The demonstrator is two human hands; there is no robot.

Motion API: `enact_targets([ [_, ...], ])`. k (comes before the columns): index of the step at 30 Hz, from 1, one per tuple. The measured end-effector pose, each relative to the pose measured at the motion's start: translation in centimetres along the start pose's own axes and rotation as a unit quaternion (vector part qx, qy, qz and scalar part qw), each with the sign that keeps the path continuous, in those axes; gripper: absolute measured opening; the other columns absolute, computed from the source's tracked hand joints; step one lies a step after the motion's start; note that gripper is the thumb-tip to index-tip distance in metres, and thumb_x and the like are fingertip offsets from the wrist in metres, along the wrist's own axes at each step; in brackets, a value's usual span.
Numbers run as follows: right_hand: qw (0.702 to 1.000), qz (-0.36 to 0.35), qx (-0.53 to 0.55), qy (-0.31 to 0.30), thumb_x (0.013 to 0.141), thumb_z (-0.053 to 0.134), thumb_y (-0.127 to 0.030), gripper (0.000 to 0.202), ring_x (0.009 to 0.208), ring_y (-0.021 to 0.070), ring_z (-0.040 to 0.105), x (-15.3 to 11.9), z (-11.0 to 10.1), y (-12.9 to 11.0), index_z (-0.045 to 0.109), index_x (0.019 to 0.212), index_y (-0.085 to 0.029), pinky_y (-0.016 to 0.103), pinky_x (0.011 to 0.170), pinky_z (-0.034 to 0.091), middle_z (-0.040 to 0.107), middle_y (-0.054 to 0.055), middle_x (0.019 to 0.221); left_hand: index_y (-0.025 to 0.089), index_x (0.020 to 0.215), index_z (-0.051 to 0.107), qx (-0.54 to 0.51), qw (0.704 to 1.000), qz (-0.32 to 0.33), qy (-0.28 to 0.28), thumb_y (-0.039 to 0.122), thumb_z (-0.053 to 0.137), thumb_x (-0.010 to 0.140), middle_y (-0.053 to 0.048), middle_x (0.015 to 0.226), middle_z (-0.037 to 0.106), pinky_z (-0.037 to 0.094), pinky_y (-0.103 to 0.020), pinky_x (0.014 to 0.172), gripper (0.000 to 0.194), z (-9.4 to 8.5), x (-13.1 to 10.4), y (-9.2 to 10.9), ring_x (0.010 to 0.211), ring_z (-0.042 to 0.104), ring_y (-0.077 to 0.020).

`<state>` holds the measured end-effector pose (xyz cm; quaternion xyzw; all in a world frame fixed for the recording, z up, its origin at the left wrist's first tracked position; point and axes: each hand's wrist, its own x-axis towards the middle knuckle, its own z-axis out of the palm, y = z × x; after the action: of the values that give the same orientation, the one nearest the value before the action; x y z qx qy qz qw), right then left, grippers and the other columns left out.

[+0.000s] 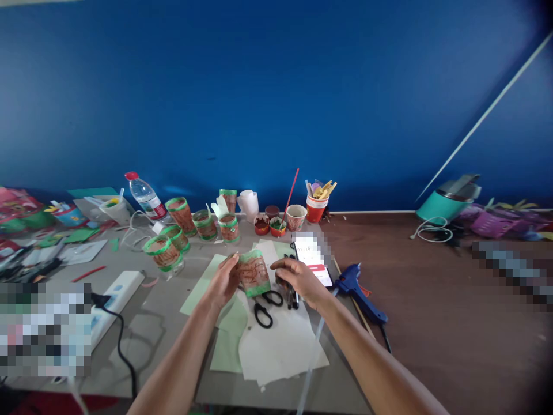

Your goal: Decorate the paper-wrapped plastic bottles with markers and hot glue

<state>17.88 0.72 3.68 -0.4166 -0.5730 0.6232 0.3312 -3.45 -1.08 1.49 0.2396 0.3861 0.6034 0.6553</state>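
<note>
A brown painted cup (254,273) with green bands at both rims is tilted on its side in my left hand (226,279), whose fingers grip its left end. My right hand (298,278) hovers just right of the cup, apart from it, with fingers bent and spaced and nothing visible in them. Beneath that hand lie dark pens (295,301), partly hidden. Black-handled scissors (264,316) rest on white paper (280,351) below the cup, their blades covered. Pale green paper (227,349) shows under the white sheets. A lit phone (317,266) lies beyond my right hand.
A blue glue gun (360,294) with a cord lies at right. Similar brown-green cups (162,253) stand at left and back. Paint pots (277,228), a paper cup (296,219), a cup of plastic cutlery (317,206) and a water bottle (147,197) line the blue wall. A power strip (118,297) sits left.
</note>
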Motion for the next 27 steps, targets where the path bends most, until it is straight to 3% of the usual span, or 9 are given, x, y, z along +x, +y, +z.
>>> enact_targets([
  [7, 1.0, 0.001, 0.01, -0.01, 0.076, 0.065, -0.032, 0.037, 0.075, 0.014, 0.06, -0.16, 0.2, 0.16, 0.062, 0.11, -0.018, 0.028, 0.071, 0.048, 0.063, 0.004, 0.095, 0.013, 0.083, 0.066, 0.022, 0.999, 0.034, 0.031, 0.034, 0.077, 0.071, -0.004, 0.071, 0.071, 0.052, -0.028, 0.067, 0.027, -0.39, 0.24, -0.21, 0.066, 0.068, -0.0178],
  [16, 0.997, 0.03, 0.027, -0.061, 0.074, 0.073, -0.036, 0.061, 0.094, 0.0192, 0.061, -0.58, 0.64, 0.07, 0.047, 0.127, -0.019, 0.034, 0.084, 0.05, 0.059, 0.007, 0.107, 0.009, 0.102, 0.067, -0.025, 0.999, 0.03, 0.013, 0.038, 0.07, 0.077, -0.015, 0.105, 0.073, 0.05, -0.04, 0.095, 0.039, 0.29, 0.04, 0.29, 0.105, 0.066, -0.0286],
  [22, 0.997, 0.039, 0.04, -0.058, 0.073, 0.075, -0.037, 0.072, 0.092, 0.0186, 0.062, -0.73, 0.99, -0.14, 0.041, 0.134, -0.018, 0.033, 0.082, 0.049, 0.061, 0.006, 0.104, 0.011, 0.105, 0.067, -0.031, 0.998, 0.054, 0.019, 0.035, 0.074, 0.075, -0.012, 0.098, 0.074, 0.051, -0.037, 0.089, 0.039, -0.29, 0.24, -0.05, 0.096, 0.069, -0.0272],
  [27, 0.998, 0.032, 0.043, -0.041, 0.073, 0.073, -0.031, 0.071, 0.09, 0.0178, 0.061, -0.39, 1.02, 0.28, 0.039, 0.133, -0.017, 0.034, 0.085, 0.048, 0.061, 0.004, 0.098, 0.013, 0.097, 0.067, -0.023, 0.997, 0.064, 0.024, 0.033, 0.076, 0.074, -0.009, 0.091, 0.074, 0.052, -0.033, 0.081, 0.032, -0.37, 0.24, -0.37, 0.086, 0.07, -0.0227],
])
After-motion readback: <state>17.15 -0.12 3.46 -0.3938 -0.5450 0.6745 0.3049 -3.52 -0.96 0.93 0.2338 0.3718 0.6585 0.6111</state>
